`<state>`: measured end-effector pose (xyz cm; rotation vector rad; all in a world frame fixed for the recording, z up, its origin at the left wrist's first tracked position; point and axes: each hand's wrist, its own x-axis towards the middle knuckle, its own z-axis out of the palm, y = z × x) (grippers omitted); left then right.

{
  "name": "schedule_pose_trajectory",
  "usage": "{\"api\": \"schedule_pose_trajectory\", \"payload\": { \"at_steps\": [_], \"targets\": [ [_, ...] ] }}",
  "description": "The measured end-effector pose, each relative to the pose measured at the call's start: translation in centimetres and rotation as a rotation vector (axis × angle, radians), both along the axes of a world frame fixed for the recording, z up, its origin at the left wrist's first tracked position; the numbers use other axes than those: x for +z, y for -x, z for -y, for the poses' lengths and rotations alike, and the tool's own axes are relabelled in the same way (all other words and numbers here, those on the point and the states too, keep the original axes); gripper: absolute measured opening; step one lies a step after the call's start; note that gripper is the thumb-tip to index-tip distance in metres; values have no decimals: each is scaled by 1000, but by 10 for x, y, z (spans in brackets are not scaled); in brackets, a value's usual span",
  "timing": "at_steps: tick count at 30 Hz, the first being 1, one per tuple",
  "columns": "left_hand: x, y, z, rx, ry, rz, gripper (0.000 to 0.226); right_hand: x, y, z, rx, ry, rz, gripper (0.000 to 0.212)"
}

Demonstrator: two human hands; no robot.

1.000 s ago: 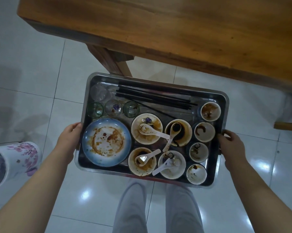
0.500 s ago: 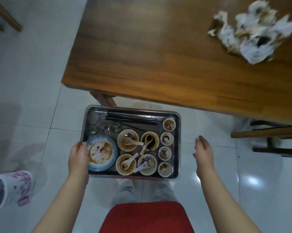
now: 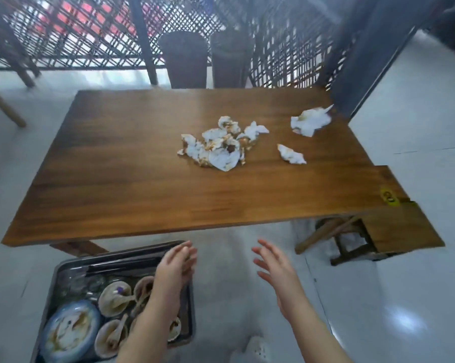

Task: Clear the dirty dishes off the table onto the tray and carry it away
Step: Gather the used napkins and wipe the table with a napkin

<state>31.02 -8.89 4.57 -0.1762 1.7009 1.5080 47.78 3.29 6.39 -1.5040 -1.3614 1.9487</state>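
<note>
Across the middle of the view: wooden surface [image 3: 168,192], broad, long edge toward the wearer. Behind it, a dark lattice screen [image 3: 90,35]. Pale tiled floor [image 3: 417,284] all round. A wooden stool [image 3: 346,242] sits tucked under the right end.

Low at bottom left, below the near edge of the surface: metal tray [image 3: 132,254], loaded. What it rests on is hidden. Neither hand holds it.

Centre of the surface: a heap of crumpled, brown-stained napkins [image 3: 215,148]. Only paper shows on the wood.

Left hand [image 3: 176,265]: over the tray's far right corner, forearm crossing the load, fingers straight, grasping nothing. Whether it brushes the rim, cannot tell. Right hand [image 3: 273,265]: in the air over the floor, well right of the tray, fingers spread and slack, likewise grasping nothing.

On the tray, near left: blue-rimmed plate [image 3: 69,334], sauce-smeared. Beside it, several small bowls [image 3: 115,296], some with spoons in them, partly hidden by the arm. Dark chopsticks [image 3: 121,265] lie along the far side. Blur here; finer detail not readable.

Toward the right end of the surface: larger scrap [image 3: 310,121] near the far corner, smaller scrap [image 3: 291,154] nearer the heap.

Judgement: gathering looks finished, since every dish in sight sits on the tray. Left to do: take hold of the tray and carry it off.
</note>
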Motion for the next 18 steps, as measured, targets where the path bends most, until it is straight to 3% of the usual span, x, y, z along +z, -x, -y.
{"api": "schedule_pose_trajectory", "payload": {
  "at_steps": [9, 18],
  "targets": [
    [65, -54, -110, -181, -52, -182, 15, 32, -59, -117, 47, -154, 34, 24],
    [36, -9, -150, -120, 40, -304, 16, 2, -18, -196, 327, -354, 343, 39]
  ]
}}
